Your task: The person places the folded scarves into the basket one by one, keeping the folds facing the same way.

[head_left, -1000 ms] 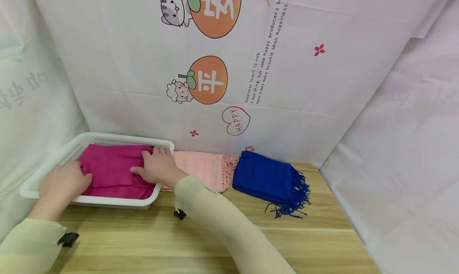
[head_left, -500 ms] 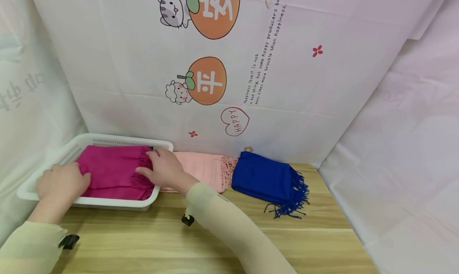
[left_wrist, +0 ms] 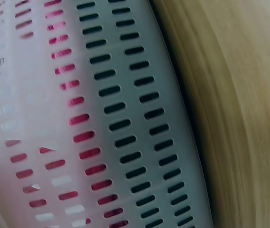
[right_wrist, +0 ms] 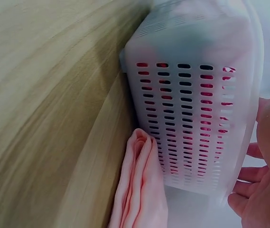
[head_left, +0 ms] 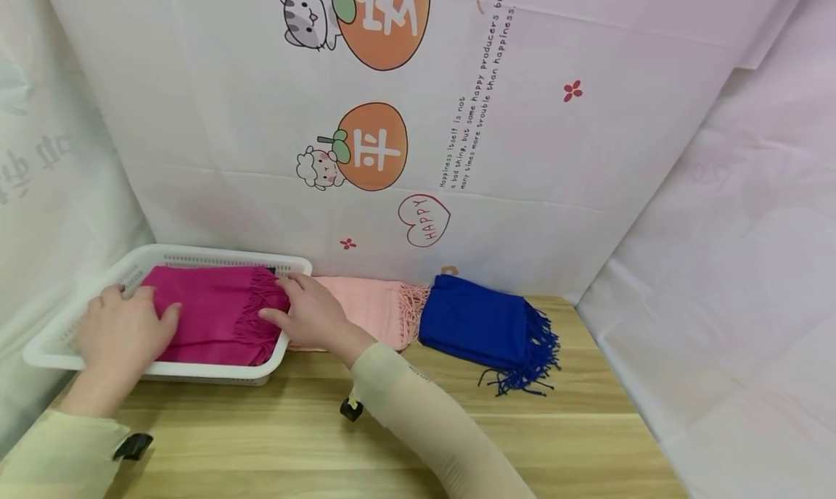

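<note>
A folded magenta scarf (head_left: pixel 209 310) lies in a white slotted basket (head_left: pixel 163 256) at the table's back left. My left hand (head_left: pixel 130 318) rests flat on the scarf's left end, fingers spread. My right hand (head_left: pixel 290 307) sits over the basket's right rim, its relaxed fingers touching the scarf's fringe (head_left: pixel 257 303). In the right wrist view the basket wall (right_wrist: pixel 191 118) fills the middle, with my right hand (right_wrist: pixel 267 147) open beside it. The left wrist view shows only the basket wall (left_wrist: pixel 125 118), magenta cloth showing through its slots, and the wooden table (left_wrist: pixel 239 95).
A folded pink scarf (head_left: pixel 369 307) (right_wrist: pixel 139 190) lies against the basket's right side. A folded blue scarf (head_left: pixel 480 321) with fringe lies further right. Printed white sheets form walls behind and on both sides. Bare wooden table (head_left: pixel 522 441) stretches in front.
My right hand has slid right, off the magenta scarf to the basket's rim, uncovering the fringe. My left hand has shifted slightly onto the scarf with its fingers spread.
</note>
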### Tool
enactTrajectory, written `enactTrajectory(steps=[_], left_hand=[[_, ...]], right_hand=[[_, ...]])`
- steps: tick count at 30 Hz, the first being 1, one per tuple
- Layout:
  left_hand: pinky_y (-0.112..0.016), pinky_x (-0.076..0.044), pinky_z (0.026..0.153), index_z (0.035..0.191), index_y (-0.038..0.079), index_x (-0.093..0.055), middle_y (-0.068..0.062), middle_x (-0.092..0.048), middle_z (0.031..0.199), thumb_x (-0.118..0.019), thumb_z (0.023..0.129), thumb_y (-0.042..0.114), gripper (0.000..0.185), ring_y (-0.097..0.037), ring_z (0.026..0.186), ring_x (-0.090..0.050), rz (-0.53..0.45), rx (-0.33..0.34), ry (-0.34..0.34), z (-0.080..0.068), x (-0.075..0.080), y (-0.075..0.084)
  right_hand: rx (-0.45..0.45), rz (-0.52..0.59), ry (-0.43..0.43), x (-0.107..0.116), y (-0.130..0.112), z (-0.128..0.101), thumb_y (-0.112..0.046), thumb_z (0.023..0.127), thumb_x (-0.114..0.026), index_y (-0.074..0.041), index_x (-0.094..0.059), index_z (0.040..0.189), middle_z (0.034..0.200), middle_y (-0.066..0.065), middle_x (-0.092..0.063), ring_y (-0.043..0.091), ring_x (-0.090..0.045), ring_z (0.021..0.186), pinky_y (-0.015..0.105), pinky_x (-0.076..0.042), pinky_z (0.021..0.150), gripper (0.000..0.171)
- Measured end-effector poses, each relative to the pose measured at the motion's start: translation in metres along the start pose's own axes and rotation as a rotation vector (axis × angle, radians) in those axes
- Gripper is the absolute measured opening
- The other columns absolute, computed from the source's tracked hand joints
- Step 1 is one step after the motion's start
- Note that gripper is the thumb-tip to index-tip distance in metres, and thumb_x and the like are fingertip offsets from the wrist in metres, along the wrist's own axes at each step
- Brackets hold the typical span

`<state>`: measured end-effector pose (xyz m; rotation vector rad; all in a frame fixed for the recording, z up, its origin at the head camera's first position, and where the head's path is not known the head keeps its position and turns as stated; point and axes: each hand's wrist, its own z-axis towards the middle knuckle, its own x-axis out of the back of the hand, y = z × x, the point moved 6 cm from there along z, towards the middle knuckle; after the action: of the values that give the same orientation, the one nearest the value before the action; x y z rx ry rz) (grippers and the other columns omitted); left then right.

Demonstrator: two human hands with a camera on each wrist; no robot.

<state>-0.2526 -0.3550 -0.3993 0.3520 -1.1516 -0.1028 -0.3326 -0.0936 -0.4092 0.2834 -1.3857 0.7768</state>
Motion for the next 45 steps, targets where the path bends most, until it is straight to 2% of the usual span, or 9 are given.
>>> enactTrajectory(steps=[4,10,13,18,25,35,45], left_hand=[[-0.082,-0.041,0.095,0.138,-0.018,-0.056,-0.057,-0.045,0.135,-0.073,0.103,0.029,0.061,-0.073,0.121,-0.044,-0.035,-0.011,0.034,-0.002,-0.001,0.007],[-0.079,-0.049,0.081,0.143,-0.020,-0.052,-0.053,-0.048,0.136,-0.073,0.105,0.036,0.070,-0.071,0.118,-0.051,-0.064,-0.021,0.018,-0.004,-0.001,0.013],[-0.078,-0.050,0.078,0.145,-0.020,-0.050,-0.051,-0.049,0.136,-0.071,0.107,0.040,0.074,-0.070,0.117,-0.052,-0.084,-0.019,0.003,-0.005,-0.002,0.017],[-0.082,-0.049,0.080,0.151,-0.017,-0.047,-0.050,-0.046,0.142,-0.067,0.108,0.048,0.081,-0.069,0.125,-0.048,-0.125,0.000,-0.050,-0.006,-0.007,0.024],[-0.083,-0.050,0.083,0.153,-0.018,-0.044,-0.050,-0.045,0.145,-0.065,0.108,0.053,0.087,-0.069,0.128,-0.049,-0.145,-0.013,-0.100,-0.007,-0.012,0.037],[-0.083,-0.049,0.087,0.155,-0.015,-0.045,-0.048,-0.045,0.148,-0.064,0.109,0.056,0.086,-0.068,0.132,-0.048,-0.172,-0.037,-0.111,-0.010,-0.018,0.060],[-0.082,-0.050,0.088,0.157,-0.013,-0.045,-0.046,-0.047,0.150,-0.065,0.108,0.057,0.087,-0.066,0.133,-0.050,-0.191,-0.062,-0.117,-0.013,-0.022,0.081]], right_hand=[[-0.009,-0.015,0.007,-0.001,0.003,-0.004,-0.062,0.112,-0.057,-0.016,-0.048,0.169,0.174,0.005,-0.044,0.020,-0.045,0.159,0.032,-0.039,0.126,0.074],[-0.009,0.012,0.023,0.001,0.010,-0.010,-0.062,0.112,-0.058,-0.017,-0.047,0.170,0.174,0.008,-0.044,0.023,-0.044,0.160,0.035,-0.039,0.127,0.075],[-0.003,0.035,0.033,0.002,0.016,-0.014,-0.061,0.111,-0.060,-0.015,-0.048,0.169,0.173,0.011,-0.045,0.025,-0.044,0.160,0.037,-0.038,0.128,0.075],[-0.008,0.074,0.038,0.003,0.029,-0.023,-0.057,0.112,-0.061,-0.011,-0.050,0.167,0.173,0.014,-0.045,0.028,-0.044,0.160,0.038,-0.037,0.129,0.072],[-0.035,0.102,0.036,0.007,0.045,-0.038,-0.058,0.113,-0.059,-0.011,-0.047,0.168,0.175,0.013,-0.042,0.028,-0.042,0.161,0.040,-0.036,0.130,0.073],[-0.106,0.185,0.048,0.013,0.070,-0.060,-0.061,0.111,-0.060,-0.013,-0.044,0.170,0.178,0.013,-0.037,0.031,-0.039,0.163,0.048,-0.036,0.130,0.077],[-0.129,0.189,0.061,0.015,0.095,-0.080,-0.061,0.112,-0.059,-0.013,-0.043,0.170,0.178,0.015,-0.036,0.035,-0.039,0.162,0.054,-0.037,0.129,0.078]])
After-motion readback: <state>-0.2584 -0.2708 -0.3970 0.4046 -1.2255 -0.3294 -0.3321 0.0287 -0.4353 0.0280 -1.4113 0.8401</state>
